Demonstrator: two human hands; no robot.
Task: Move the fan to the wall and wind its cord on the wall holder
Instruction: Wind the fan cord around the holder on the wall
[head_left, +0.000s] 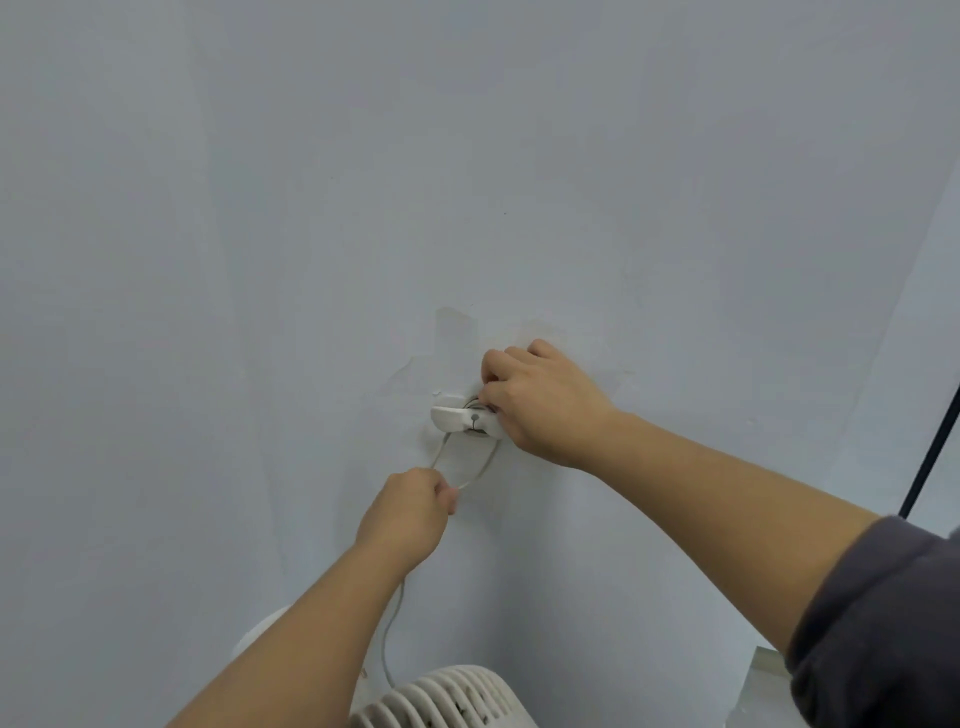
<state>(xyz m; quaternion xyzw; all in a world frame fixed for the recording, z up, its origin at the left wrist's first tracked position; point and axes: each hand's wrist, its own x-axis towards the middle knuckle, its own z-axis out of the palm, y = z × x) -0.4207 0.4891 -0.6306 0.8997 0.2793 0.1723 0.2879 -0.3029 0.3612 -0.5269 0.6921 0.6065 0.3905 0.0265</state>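
Observation:
A small white wall holder (457, 417) is stuck on the pale wall near the middle of the view. A thin white cord (480, 470) hangs from it in a loop and runs down to the white fan (441, 699), whose grille shows at the bottom edge. My right hand (540, 402) presses against the holder's right side with its fingers pinched on the cord there. Just below the holder, my left hand (410, 512) is closed on the lower end of the loop. The cord continues under my left wrist.
The pale wall (467, 182) fills nearly the whole view, with patchy marks around the holder. A thin black pole or cable (932, 452) slants along the right edge. A grey sleeve (883, 623) covers my right upper arm.

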